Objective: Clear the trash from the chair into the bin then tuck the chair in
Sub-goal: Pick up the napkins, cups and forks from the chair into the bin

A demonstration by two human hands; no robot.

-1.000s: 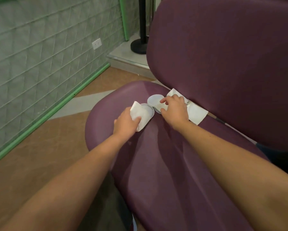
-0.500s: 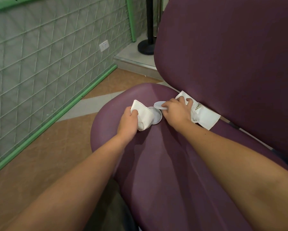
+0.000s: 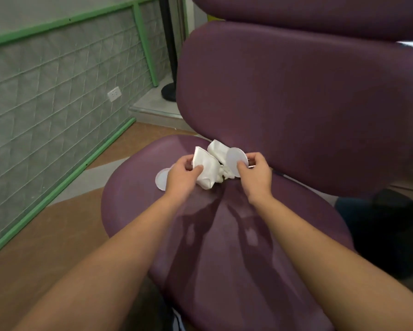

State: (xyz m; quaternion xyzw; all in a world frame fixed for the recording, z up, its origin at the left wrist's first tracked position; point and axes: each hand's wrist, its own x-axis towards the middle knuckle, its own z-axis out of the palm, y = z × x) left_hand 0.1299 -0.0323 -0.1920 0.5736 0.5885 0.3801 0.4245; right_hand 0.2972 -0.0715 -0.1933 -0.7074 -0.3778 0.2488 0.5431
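My left hand (image 3: 181,174) is curled round a crumpled white paper cup (image 3: 206,168), thumb on its front. My right hand (image 3: 254,172) pinches a flat round white lid (image 3: 235,160), with a second crushed white paper piece (image 3: 218,149) bunched just behind it. Another round white lid (image 3: 162,179) lies on the purple padded chair seat (image 3: 224,235), partly under my left wrist. So I judge I'm mid-gathering. No bin is in sight. Next, I think, I must pick up that last lid without dropping anything, then find the bin, and only afterwards push the chair in.
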